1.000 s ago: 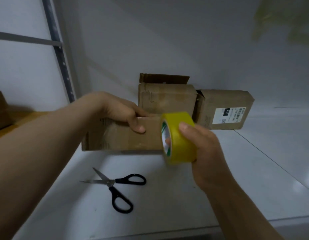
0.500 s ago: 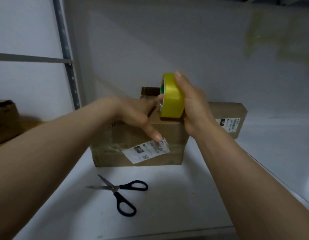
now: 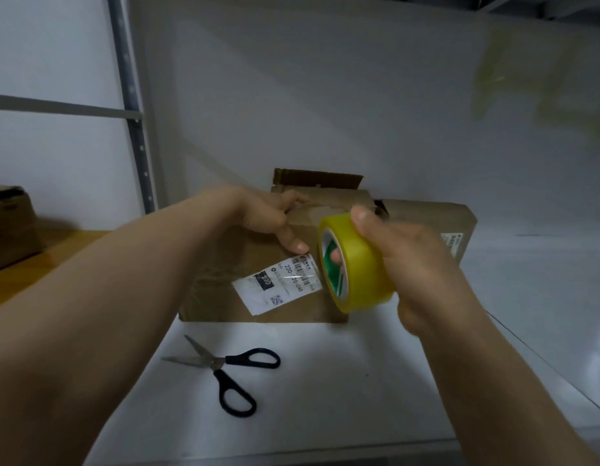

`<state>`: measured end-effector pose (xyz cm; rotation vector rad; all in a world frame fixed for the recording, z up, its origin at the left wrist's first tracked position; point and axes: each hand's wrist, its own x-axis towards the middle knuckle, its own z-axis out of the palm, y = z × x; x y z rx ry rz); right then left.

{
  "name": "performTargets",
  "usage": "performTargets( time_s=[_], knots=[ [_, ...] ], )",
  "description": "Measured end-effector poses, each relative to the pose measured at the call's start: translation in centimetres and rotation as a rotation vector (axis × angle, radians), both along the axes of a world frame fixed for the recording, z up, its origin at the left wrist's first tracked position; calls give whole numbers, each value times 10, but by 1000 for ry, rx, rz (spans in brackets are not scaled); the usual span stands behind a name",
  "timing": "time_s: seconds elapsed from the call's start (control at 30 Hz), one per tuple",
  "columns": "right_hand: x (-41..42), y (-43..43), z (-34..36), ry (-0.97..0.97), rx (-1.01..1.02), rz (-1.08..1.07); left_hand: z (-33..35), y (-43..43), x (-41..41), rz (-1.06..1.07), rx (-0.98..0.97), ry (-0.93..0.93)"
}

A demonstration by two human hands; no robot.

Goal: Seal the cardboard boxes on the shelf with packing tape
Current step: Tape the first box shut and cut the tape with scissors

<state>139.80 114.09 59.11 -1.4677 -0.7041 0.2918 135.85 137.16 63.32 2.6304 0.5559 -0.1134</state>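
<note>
- Lowered since the earlier frame: tape roll [image 3: 362, 264], now in front of the labelled cardboard box [image 3: 221, 274] on the white shelf [image 3: 342, 381].
- Gripped by right hand [image 3: 416, 260], fingers curled round it.
- Left hand [image 3: 265, 213] clasping the box's top edge.
- Scissors [image 3: 218, 363] lying open, near in front.

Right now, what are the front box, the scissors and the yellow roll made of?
The front box looks like brown cardboard, matte and creased. The scissors have shiny blades, likely metal, and glossy black handles, probably plastic. The tape roll looks like glossy yellow plastic film.
</note>
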Motion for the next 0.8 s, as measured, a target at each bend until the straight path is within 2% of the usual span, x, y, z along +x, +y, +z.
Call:
performTargets(
  time_s=[0.33, 0.53, 0.7, 0.8],
  knots=[
    [3, 5, -64, 72, -45, -19, 2, 2, 8, -44, -8, 27],
    [6, 16, -90, 163, -91, -33, -1, 5, 7, -31, 251, -6],
    [8, 18, -94, 204, -120, -10, 3, 2, 7, -33, 130, -26],
    [16, 14, -79, 193, -13, -54, 13, -2, 10, -42, 3, 14]
  ],
)
